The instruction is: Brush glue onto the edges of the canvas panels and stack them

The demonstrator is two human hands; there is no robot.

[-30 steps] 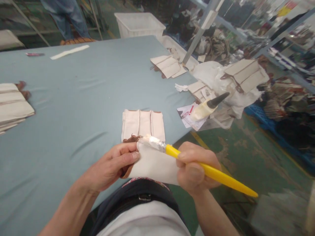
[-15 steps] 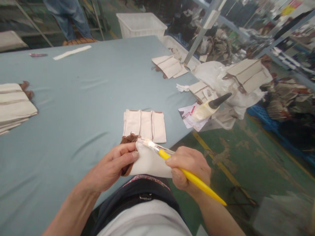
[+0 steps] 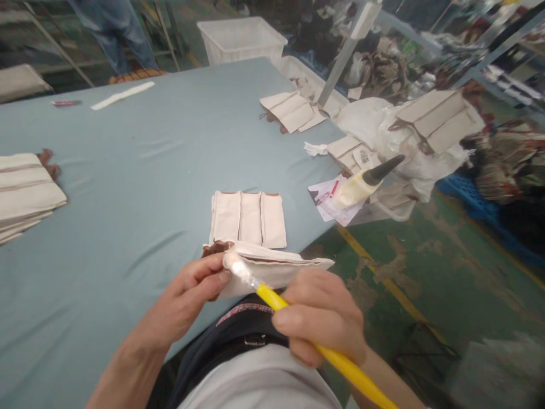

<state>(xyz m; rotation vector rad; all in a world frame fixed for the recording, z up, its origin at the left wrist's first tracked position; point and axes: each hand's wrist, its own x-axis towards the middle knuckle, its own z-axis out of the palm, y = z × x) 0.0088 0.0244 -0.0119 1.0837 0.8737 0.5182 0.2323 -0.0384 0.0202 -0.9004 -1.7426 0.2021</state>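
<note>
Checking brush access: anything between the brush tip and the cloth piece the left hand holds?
Nothing visible. The right hand holds the yellow brush, and its white tip sits right at the near edge of the cloth piece, beside the left hand's fingertips pinching that edge. The stack lies behind, apart.
</note>
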